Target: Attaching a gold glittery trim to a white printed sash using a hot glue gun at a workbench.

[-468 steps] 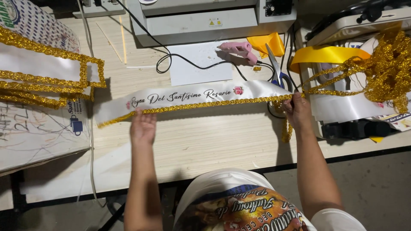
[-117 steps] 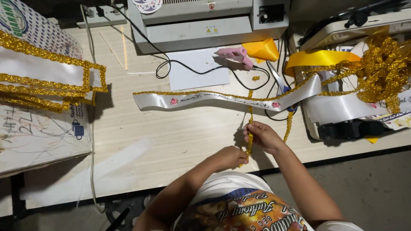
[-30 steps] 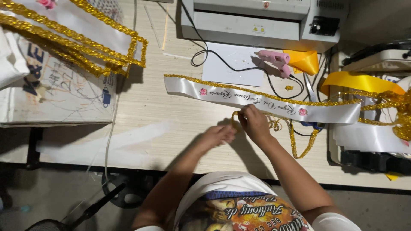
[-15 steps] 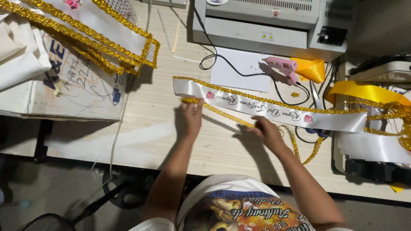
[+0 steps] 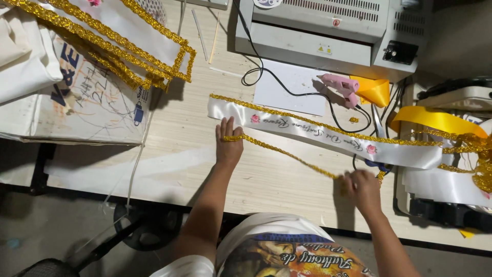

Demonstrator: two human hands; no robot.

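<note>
A long white satin sash (image 5: 307,132) with printed script, small pink flowers and gold trim along its far edge lies across the light wooden table (image 5: 169,169). A loose length of gold braid trim (image 5: 287,154) stretches diagonally just below the sash. My left hand (image 5: 228,143) presses the braid's left end flat against the sash's near edge, fingers spread. My right hand (image 5: 363,189) is closed around the braid's other end, near the table's front edge.
A pink glue gun (image 5: 341,86) with a black cord lies on white paper behind the sash. A grey laminating machine (image 5: 333,25) stands at the back. Finished gold-edged sashes (image 5: 128,46) are stacked at left on scribbled card. Yellow ribbon (image 5: 435,118) and more gold trim (image 5: 479,164) pile at right.
My hands have drawn apart, the left sliding to the sash's left end and the right pulling back, so the gold braid is now stretched straight between them.
</note>
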